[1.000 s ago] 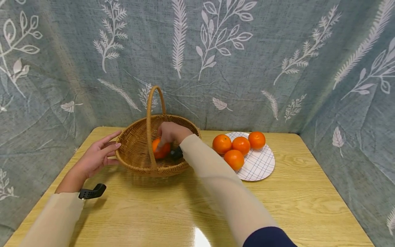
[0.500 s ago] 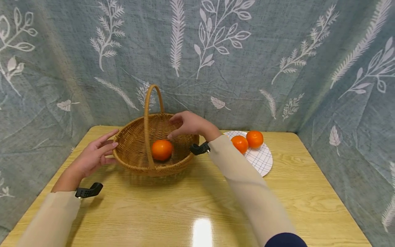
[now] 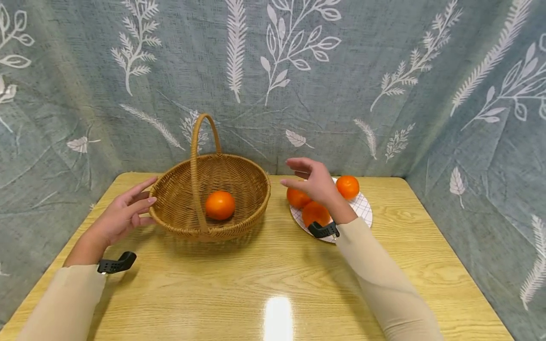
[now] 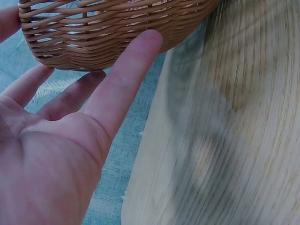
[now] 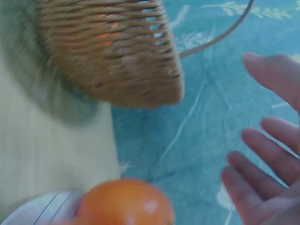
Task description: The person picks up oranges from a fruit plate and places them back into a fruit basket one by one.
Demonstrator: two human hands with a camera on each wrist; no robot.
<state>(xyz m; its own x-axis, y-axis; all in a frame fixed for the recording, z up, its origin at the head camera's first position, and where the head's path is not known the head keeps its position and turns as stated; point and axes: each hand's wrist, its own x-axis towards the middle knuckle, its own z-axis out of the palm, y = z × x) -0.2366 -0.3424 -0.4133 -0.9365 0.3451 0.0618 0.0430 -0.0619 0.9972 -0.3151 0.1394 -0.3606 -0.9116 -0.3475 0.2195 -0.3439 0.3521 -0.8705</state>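
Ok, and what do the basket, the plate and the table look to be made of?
Basket: woven wicker or similar strands, slight sheen; the weave shows in the left wrist view.
Plate: perhaps ceramic or plastic, smooth-looking, pale with thin lines; nothing settles which.
Table: wood or wood-look laminate, glossy; grain lines and a bright reflection show.

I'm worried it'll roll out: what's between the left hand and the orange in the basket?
Head view: the basket's woven side, with its handle also crossing.
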